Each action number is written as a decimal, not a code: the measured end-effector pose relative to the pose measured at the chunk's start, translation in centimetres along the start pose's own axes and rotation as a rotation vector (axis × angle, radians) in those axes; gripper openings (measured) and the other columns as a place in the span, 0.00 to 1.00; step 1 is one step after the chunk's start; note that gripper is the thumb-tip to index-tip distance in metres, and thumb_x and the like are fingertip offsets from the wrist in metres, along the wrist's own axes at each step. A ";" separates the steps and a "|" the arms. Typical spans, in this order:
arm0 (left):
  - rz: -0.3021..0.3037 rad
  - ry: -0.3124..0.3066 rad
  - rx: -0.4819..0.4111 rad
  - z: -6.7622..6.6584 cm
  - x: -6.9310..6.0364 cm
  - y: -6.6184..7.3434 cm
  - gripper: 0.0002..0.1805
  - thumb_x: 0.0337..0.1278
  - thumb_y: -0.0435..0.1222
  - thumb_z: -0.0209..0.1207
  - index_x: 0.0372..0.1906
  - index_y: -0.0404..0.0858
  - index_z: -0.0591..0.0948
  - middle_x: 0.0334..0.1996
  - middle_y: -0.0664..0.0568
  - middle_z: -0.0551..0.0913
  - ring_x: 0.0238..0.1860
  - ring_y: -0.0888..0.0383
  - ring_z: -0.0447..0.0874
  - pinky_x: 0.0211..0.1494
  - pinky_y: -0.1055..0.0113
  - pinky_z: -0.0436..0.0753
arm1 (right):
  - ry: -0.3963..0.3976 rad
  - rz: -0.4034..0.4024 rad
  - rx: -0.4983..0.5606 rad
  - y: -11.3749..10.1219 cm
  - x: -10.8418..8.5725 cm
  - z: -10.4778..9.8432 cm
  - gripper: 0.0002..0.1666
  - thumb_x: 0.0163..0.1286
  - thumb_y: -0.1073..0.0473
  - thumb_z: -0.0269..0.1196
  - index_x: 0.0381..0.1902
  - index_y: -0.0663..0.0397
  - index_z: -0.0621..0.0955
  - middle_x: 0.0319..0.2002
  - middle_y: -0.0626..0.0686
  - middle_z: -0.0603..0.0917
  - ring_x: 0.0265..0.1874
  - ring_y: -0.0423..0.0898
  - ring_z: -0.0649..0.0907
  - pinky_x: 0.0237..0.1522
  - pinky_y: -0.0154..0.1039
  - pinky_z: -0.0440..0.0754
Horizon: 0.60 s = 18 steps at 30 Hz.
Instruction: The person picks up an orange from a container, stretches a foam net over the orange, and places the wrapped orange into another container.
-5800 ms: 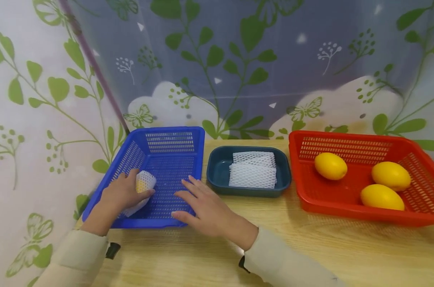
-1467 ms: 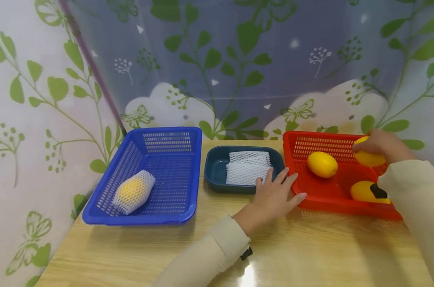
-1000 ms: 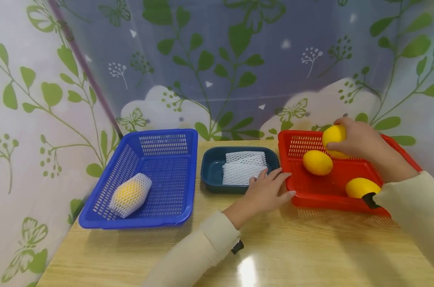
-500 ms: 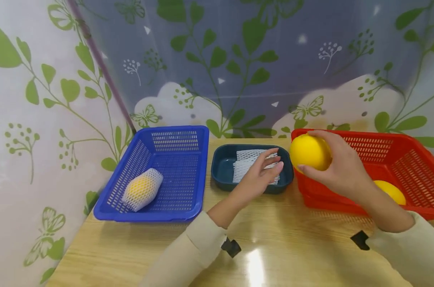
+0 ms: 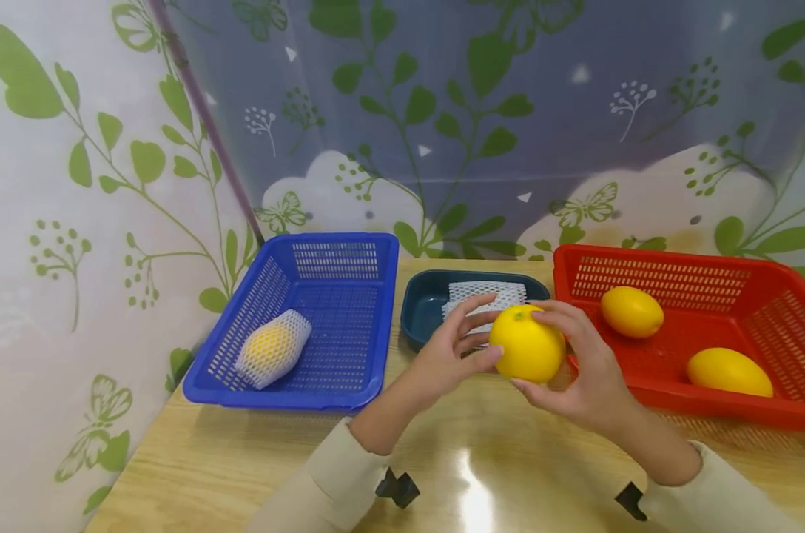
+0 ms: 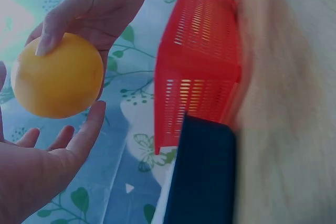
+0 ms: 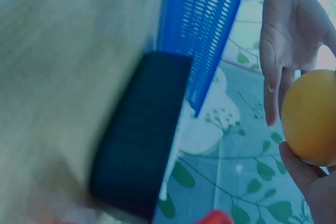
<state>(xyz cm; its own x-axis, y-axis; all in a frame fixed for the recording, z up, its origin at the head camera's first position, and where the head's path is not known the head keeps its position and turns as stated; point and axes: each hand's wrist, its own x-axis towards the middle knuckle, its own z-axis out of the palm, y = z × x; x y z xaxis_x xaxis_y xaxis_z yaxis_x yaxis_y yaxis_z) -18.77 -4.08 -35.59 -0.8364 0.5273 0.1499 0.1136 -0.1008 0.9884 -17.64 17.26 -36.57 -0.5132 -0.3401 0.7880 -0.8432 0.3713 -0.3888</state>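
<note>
In the head view a yellow lemon (image 5: 527, 344), its stem end facing up toward me, is held above the front of the teal tray. My right hand (image 5: 592, 370) grips it from the right, fingers on top and thumb below. My left hand (image 5: 452, 355) is spread at the lemon's left side; in the left wrist view its palm (image 6: 37, 177) faces the lemon (image 6: 58, 77) with fingers extended. Whether the left fingertips touch it I cannot tell. Behind the hands, white foam net sleeves (image 5: 496, 292) lie in the teal tray (image 5: 421, 285), partly hidden.
At the right stands a red basket (image 5: 695, 403) with two lemons, one at the back (image 5: 632, 311) and one in front (image 5: 729, 370). At the left, a blue basket (image 5: 289, 400) contains a lemon in a foam net (image 5: 274, 348). A patterned cloth hangs behind the wooden table (image 5: 509, 459).
My right hand has lifted a lemon out of the red basket and carried it left to the teal tray. My left hand has left the blue basket's netted lemon and come alongside the carried one.
</note>
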 end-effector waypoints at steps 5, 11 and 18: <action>-0.028 -0.016 0.047 -0.2 -1.2 -0.7 0.35 0.63 0.34 0.61 0.72 0.51 0.60 0.69 0.46 0.64 0.64 0.52 0.70 0.56 0.62 0.80 | 0.036 -0.067 0.085 0.3 -1.1 1.8 0.44 0.60 0.36 0.66 0.53 0.72 0.71 0.55 0.71 0.71 0.58 0.45 0.73 0.55 0.24 0.73; -0.036 -0.020 0.094 -0.5 -2.1 -1.3 0.34 0.60 0.35 0.64 0.69 0.48 0.64 0.67 0.48 0.68 0.61 0.54 0.73 0.52 0.63 0.82 | 0.026 -0.073 0.079 0.1 -2.0 3.0 0.42 0.61 0.37 0.65 0.52 0.71 0.71 0.56 0.70 0.71 0.58 0.44 0.72 0.56 0.23 0.72; -0.039 -0.016 0.124 -0.5 -2.2 -1.6 0.33 0.60 0.35 0.64 0.69 0.45 0.65 0.65 0.47 0.69 0.61 0.52 0.73 0.52 0.63 0.82 | 0.017 -0.085 0.075 0.2 -2.4 3.4 0.41 0.62 0.38 0.65 0.53 0.70 0.71 0.57 0.68 0.71 0.56 0.46 0.73 0.53 0.24 0.75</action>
<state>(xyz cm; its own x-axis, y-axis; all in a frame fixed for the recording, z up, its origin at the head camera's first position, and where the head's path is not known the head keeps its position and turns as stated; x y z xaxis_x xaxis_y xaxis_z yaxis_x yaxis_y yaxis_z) -17.44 -5.51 -37.49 -0.8331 0.5420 0.1109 0.1477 0.0247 0.9887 -17.12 15.20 -40.18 -0.4368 -0.3527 0.8276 -0.8936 0.2760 -0.3540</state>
